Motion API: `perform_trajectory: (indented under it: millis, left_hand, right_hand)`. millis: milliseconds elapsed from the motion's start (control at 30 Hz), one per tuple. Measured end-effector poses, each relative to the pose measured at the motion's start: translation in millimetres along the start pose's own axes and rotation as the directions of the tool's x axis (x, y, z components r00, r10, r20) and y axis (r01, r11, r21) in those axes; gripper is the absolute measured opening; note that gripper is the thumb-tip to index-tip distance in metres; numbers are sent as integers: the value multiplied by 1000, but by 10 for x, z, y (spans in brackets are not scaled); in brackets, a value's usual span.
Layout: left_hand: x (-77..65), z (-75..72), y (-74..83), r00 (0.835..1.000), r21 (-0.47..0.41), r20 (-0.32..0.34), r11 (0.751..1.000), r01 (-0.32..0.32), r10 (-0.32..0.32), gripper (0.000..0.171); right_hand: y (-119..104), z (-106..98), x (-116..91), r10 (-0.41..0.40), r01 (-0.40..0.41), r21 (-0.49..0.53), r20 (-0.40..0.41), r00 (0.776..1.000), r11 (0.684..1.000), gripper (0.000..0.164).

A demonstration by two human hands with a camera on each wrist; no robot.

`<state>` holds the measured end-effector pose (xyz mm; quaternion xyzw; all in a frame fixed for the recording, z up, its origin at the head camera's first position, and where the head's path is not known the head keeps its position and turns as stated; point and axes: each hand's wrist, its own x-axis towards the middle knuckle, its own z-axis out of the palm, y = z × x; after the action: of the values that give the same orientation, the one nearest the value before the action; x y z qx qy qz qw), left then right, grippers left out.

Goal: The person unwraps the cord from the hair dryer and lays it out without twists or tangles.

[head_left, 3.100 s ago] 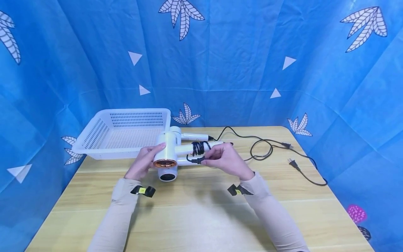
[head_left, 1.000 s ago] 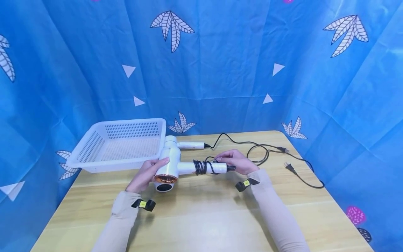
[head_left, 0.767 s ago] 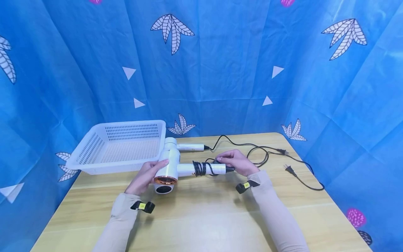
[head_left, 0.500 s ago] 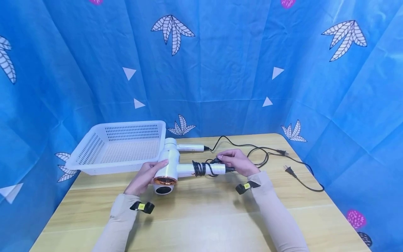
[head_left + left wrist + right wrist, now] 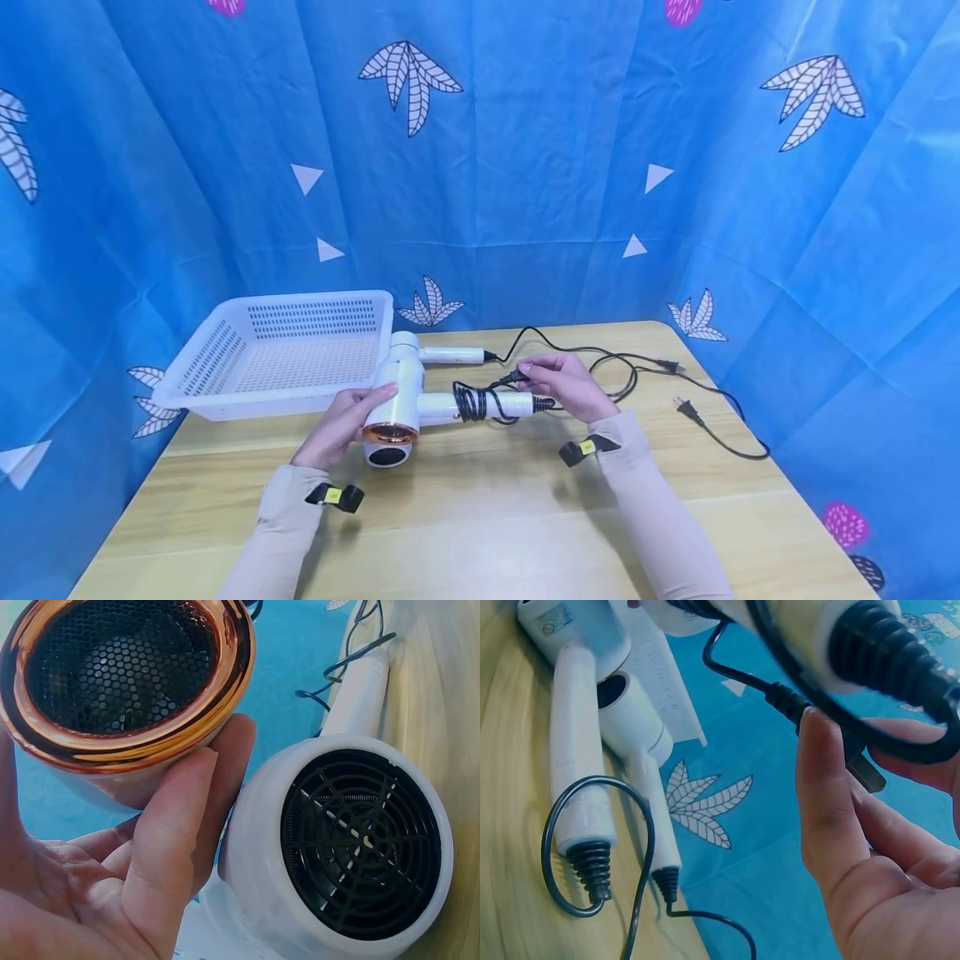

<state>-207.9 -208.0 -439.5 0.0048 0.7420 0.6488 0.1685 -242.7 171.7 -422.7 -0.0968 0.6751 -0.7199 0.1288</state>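
The left hand's grip (image 5: 337,429) is half curled around the head of a white hair dryer (image 5: 408,402) above the table (image 5: 480,525), just right of the basket (image 5: 262,405), while the right hand's grip (image 5: 568,387), nearly closed, pinches its black plug (image 5: 513,377).

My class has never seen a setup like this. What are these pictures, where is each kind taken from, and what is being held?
There is no robot here: a person works with two bare hands. The wide pictures come from a camera worn on the head; the two close ones come from wrist cameras. The left hand grips a white hair dryer with a copper-coloured ring. The right hand pinches the plug of its black cord, partly wound round the handle. On the wooden table are a second dryer, a third dryer, a white basket and two more plugs.
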Motion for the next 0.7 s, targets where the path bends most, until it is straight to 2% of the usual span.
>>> perform_trajectory:
  millis: [67,267,500,700]
  left_hand:
    - [2,-7,3,1000,-4,2,1000,1,-1,67]
    - [-2,-17,7,1000,-17,14,1000,4,-4,68]
    - [-3,-16,4,1000,-17,21,1000,-3,4,67]
    - [-1,-5,9,1000,-12,15,1000,1,-1,67]
  right_hand:
    - [-18,4,-2,-6,6,29,-8,1000,1000,28]
    - [-110,34,-36,-24,25,62,-12,1000,998,30]
    - [-251,86,-120,-63,64,63,-13,998,996,16]
    - [-386,142,-231,-90,90,29,-14,996,996,22]
